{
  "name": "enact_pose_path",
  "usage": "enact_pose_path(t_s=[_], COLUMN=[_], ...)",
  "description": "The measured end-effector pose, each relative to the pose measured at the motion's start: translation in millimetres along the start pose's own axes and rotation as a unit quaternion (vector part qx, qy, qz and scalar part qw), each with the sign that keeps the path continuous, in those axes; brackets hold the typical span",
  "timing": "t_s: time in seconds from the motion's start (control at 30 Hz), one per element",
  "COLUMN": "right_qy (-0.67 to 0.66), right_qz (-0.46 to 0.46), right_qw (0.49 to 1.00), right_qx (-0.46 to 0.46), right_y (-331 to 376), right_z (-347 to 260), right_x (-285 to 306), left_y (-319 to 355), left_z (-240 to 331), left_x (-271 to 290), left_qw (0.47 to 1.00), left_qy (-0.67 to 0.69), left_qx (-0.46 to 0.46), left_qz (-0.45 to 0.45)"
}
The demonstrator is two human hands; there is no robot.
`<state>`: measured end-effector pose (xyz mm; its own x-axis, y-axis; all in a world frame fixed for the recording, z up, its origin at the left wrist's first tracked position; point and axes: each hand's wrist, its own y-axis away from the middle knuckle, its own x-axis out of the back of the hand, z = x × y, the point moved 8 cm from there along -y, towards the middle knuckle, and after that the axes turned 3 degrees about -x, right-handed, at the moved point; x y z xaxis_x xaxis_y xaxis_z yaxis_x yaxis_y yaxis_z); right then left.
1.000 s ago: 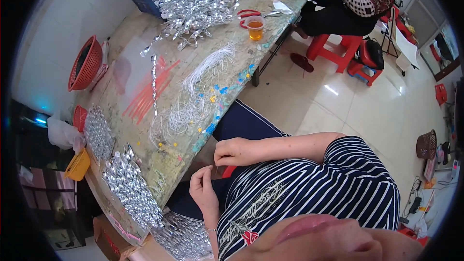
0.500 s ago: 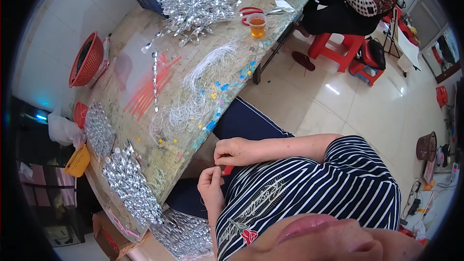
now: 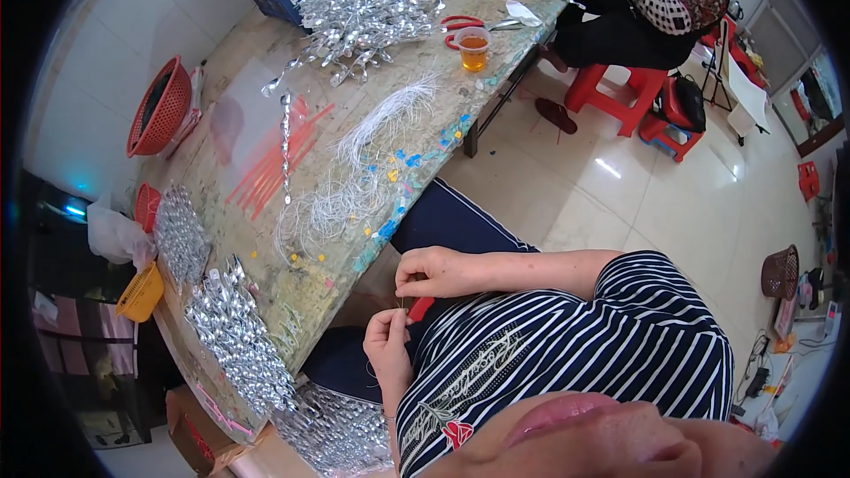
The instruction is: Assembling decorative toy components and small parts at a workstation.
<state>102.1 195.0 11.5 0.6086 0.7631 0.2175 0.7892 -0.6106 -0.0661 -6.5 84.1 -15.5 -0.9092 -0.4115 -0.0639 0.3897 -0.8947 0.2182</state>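
Observation:
My right hand point(image 3: 434, 273) and my left hand point(image 3: 388, 341) are held close together above my lap, beside the table's near edge. Each is closed in a pinch. A fine thread point(image 3: 403, 303) spans the small gap between the fingertips, and a thin strand also hangs by my left wrist. Something red point(image 3: 420, 308) lies just behind the fingers; its kind is hidden. On the table nearest my hands are a tangle of white threads point(image 3: 328, 217) and a neater bundle of white threads point(image 3: 390, 119).
Silver beaded strands are heaped at the far end point(image 3: 354, 9) and near left point(image 3: 235, 332). Red-handled scissors point(image 3: 462, 23) lie by a cup of amber liquid point(image 3: 474, 55). Pinkish-red strips point(image 3: 274, 164) lie mid-table. Another person point(image 3: 660, 9) sits on a red stool point(image 3: 615, 93).
My fingertips have drawn slightly apart, with my right hand a little higher, so the thread between them shows more. The things on the table stay put.

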Motion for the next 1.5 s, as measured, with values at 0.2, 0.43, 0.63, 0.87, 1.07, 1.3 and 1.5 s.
enact_pose_path(t_s=[0.2,0.43,0.63,0.87,1.07,1.3,1.5], right_qy=[-0.02,-0.023,-0.037,0.017,-0.01,0.03,-0.039], right_qz=[-0.004,-0.01,-0.001,0.01,-0.02,-0.034,-0.052], right_qw=[0.999,0.998,0.998,1.0,0.999,0.999,0.995], right_qx=[-0.032,-0.05,-0.059,-0.006,-0.029,-0.006,-0.078], right_y=[1.0,1.3,-1.4,-2.1,-7.2,-15.6,-16.7], right_z=[2.2,8.1,9.7,2.4,4.0,-9.7,-0.5], right_x=[3.7,7.3,6.8,6.0,-5.5,-8.9,-17.2], left_y=[-1.2,-0.3,-1.3,-1.5,-4.2,-7.8,-6.8], left_z=[-2.3,-3.9,-7.7,-1.7,6.8,14.7,13.1], left_x=[1.2,2.0,2.5,0.0,-0.4,0.1,3.3], left_qw=[1.0,1.0,1.0,1.0,1.0,1.0,1.0], left_qy=[-0.013,-0.008,-0.013,-0.009,0.011,-0.008,0.018], left_qx=[-0.008,-0.011,-0.005,0.009,0.014,0.013,0.002], left_qz=[0.002,0.003,0.005,0.006,0.013,0.006,0.012])
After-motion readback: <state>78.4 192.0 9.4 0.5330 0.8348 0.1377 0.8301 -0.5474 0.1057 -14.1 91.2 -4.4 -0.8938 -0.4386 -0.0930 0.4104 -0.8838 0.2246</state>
